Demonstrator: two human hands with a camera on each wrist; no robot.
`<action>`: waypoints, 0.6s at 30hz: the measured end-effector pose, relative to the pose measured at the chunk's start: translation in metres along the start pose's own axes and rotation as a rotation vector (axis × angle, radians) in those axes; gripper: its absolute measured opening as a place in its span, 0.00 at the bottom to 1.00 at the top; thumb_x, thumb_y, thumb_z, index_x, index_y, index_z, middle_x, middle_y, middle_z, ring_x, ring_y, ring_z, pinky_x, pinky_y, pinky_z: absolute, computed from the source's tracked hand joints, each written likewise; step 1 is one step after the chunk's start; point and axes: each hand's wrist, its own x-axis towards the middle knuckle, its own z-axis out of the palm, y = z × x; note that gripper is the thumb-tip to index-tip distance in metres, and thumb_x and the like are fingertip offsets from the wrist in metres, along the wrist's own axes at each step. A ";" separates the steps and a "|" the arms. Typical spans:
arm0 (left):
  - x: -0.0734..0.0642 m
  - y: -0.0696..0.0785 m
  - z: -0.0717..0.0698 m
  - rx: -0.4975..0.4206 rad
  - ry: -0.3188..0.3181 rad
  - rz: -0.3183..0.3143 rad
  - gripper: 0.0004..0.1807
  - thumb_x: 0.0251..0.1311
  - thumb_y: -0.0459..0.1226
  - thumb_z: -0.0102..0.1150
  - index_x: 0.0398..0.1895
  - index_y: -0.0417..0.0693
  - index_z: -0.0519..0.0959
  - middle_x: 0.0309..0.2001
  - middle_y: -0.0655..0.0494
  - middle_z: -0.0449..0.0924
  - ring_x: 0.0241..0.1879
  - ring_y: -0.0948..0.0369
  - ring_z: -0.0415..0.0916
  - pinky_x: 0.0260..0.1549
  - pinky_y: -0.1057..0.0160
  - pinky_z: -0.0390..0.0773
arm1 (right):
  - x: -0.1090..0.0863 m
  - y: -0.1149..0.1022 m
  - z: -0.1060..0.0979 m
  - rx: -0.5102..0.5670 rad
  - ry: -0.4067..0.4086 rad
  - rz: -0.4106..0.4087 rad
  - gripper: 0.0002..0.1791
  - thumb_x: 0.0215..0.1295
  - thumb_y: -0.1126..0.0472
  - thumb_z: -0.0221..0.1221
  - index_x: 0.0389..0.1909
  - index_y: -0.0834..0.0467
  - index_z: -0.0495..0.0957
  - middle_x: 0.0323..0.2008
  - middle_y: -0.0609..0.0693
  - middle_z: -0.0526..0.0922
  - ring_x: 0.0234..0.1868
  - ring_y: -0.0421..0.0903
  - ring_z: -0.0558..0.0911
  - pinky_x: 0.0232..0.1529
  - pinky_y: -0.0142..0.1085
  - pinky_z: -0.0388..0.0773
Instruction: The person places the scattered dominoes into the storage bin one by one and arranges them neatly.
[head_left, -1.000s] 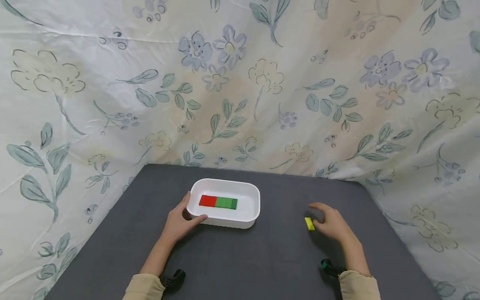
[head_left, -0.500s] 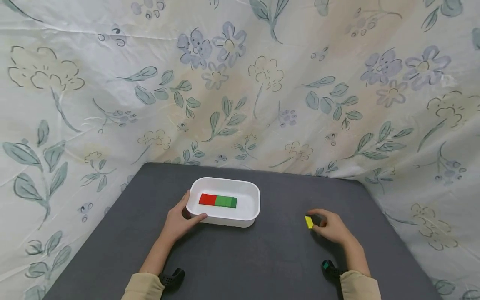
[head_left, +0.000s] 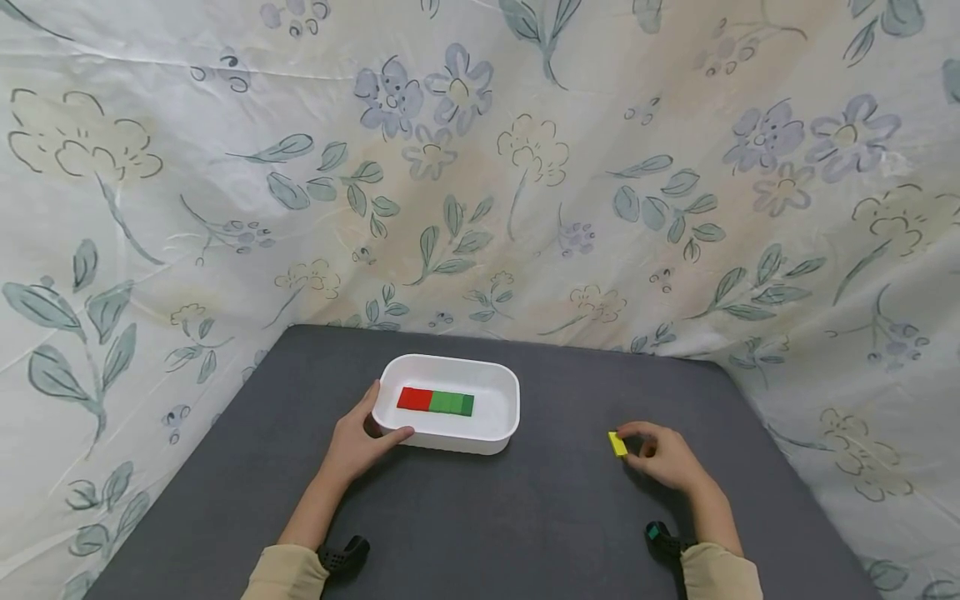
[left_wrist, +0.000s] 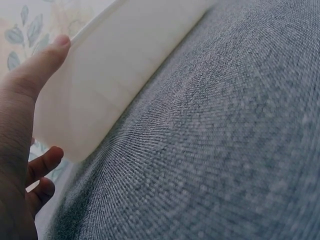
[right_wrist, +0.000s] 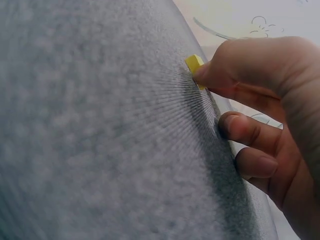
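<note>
A white plastic tub [head_left: 457, 446] stands at the middle of the table. My left hand [head_left: 356, 443] grips its left end, thumb on the near side and fingers round the left corner; the left wrist view shows the thumb at the rim. Lying in a row on the tub's floor are a red block [head_left: 414, 399], a green block [head_left: 447, 403] and a darker green strip [head_left: 468, 406] at the right end. Over to the right, a small yellow block [head_left: 617, 444] is pinched between the thumb and index finger of my right hand [head_left: 666, 454], low at the cloth.
Dark grey cloth covers the table [head_left: 540, 517]. A floral curtain [head_left: 480, 208] hangs behind it and along both sides. Black bands [head_left: 347, 557] sit at both wrists.
My right index finger has come down onto the yellow block, which is now pinched and shifted very slightly. The left hand and the tub stay put.
</note>
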 end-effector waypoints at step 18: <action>-0.008 0.003 0.000 -0.003 0.003 -0.002 0.64 0.54 0.56 0.80 0.85 0.40 0.53 0.83 0.45 0.56 0.80 0.44 0.60 0.68 0.45 0.72 | -0.003 0.001 0.006 -0.047 0.073 -0.054 0.18 0.60 0.66 0.76 0.51 0.55 0.89 0.54 0.58 0.88 0.18 0.36 0.72 0.20 0.33 0.71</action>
